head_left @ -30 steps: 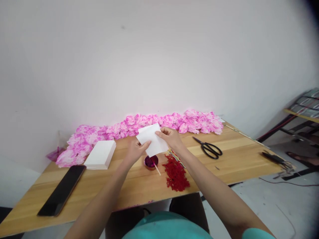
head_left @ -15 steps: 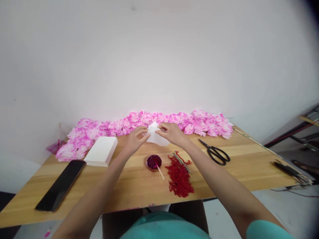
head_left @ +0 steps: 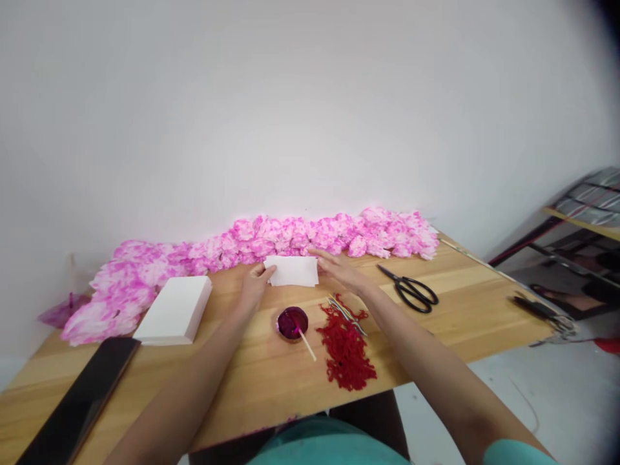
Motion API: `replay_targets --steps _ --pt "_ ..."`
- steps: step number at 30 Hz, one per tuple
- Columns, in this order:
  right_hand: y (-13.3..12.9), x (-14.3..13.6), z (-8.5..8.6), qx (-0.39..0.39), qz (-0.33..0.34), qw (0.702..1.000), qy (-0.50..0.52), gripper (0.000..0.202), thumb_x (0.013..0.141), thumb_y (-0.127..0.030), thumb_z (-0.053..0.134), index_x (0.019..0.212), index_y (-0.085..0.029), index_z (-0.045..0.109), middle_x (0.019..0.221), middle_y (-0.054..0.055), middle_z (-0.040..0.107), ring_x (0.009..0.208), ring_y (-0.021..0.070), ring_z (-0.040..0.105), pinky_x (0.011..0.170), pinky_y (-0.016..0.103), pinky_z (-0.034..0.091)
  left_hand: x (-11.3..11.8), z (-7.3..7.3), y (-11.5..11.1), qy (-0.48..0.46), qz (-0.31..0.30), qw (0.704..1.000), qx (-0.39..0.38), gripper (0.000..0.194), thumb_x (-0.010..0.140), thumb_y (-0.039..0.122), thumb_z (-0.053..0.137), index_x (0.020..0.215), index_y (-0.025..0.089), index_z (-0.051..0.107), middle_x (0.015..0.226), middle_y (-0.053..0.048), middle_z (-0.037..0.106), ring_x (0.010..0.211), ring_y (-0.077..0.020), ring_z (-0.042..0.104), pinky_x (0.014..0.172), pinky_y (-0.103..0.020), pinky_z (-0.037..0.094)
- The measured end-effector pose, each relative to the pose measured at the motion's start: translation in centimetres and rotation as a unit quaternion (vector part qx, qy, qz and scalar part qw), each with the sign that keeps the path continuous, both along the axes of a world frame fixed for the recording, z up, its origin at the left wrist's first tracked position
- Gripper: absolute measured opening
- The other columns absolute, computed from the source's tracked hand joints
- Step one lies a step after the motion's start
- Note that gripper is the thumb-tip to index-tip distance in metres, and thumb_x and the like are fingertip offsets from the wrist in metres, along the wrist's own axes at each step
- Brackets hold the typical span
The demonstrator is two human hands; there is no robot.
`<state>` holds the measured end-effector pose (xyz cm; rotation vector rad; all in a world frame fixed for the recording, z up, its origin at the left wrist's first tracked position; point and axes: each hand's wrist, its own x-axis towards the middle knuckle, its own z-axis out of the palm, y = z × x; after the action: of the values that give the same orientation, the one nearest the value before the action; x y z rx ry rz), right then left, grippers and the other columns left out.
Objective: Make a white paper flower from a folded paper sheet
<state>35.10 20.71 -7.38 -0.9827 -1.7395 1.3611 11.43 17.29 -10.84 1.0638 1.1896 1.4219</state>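
Observation:
A small pad of thin white paper sheets (head_left: 293, 271) is stretched out wide just in front of the pink flowers. My left hand (head_left: 256, 284) grips its left edge, thumb on top and fingers underneath. At the right edge, my right hand (head_left: 339, 270) has its fingers stretched out against or just beside the paper; whether they touch it is hard to see. Nearer me stands a small bowl of dark magenta liquid (head_left: 292, 321) with a thin stick (head_left: 307, 345) leaning in it. Right of the bowl lies a heap of red curly yarn (head_left: 346, 352) with several pale wire ties (head_left: 347, 314) on top.
Pink and white paper flowers (head_left: 285, 234) line the wall side of the table (head_left: 271, 394). On the left are a stack of white paper (head_left: 174, 310) and a black phone-like slab (head_left: 84, 400). Black-handled scissors (head_left: 411, 290) lie right, with a dark tool (head_left: 535, 308) near the far-right edge.
The paper has gone from raised and bent between both hands to flat and squared, lower down. My right hand's pinch has loosened and its fingers have straightened. The view has shifted slightly.

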Motion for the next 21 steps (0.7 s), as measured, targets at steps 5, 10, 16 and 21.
replay_targets --steps 5,10,16,21 --pt "0.6 -0.8 -3.5 -0.039 0.044 0.996 0.063 0.048 0.066 -0.043 0.079 0.104 -0.019 0.063 0.103 0.005 0.072 0.094 0.02 0.066 0.093 0.038 0.049 0.2 -1.1 0.0 -0.008 -0.005 1.0 0.0 0.041 0.061 0.046 0.081 0.084 0.013 0.073 0.077 -0.004 0.072 0.071 -0.017 0.062 0.066 -0.026 0.047" --pt "1.4 -1.3 -5.6 -0.025 -0.084 0.993 0.078 0.038 0.071 -0.029 0.071 0.104 -0.019 0.056 0.087 0.002 0.071 0.08 0.0164 0.067 0.076 0.03 0.051 0.3 -1.4 -0.2 -0.028 -0.007 0.999 -0.016 0.043 0.058 0.046 0.083 0.084 0.013 0.073 0.077 -0.004 0.073 0.071 -0.0177 0.063 0.067 -0.027 0.049" --pt "0.5 -1.1 -5.0 -0.003 -0.061 0.99 0.126 0.052 0.075 -0.028 0.068 0.124 -0.027 0.049 0.099 0.001 0.069 0.087 0.0159 0.066 0.078 0.03 0.051 0.3 -1.5 -0.6 -0.027 -0.02 0.999 -0.016 0.036 0.066 0.042 0.081 0.087 0.013 0.074 0.08 -0.004 0.073 0.071 -0.0162 0.064 0.069 -0.026 0.048" --pt "0.5 -1.4 -4.9 0.013 -0.082 0.988 0.127 0.037 0.071 -0.036 0.072 0.103 -0.022 0.058 0.092 0.0 0.068 0.086 0.0155 0.063 0.079 0.029 0.049 0.4 -1.9 -0.4 -0.063 -0.019 0.997 -0.026 0.039 0.063 0.041 0.083 0.086 0.012 0.074 0.08 -0.005 0.074 0.07 -0.0164 0.065 0.07 -0.027 0.049"
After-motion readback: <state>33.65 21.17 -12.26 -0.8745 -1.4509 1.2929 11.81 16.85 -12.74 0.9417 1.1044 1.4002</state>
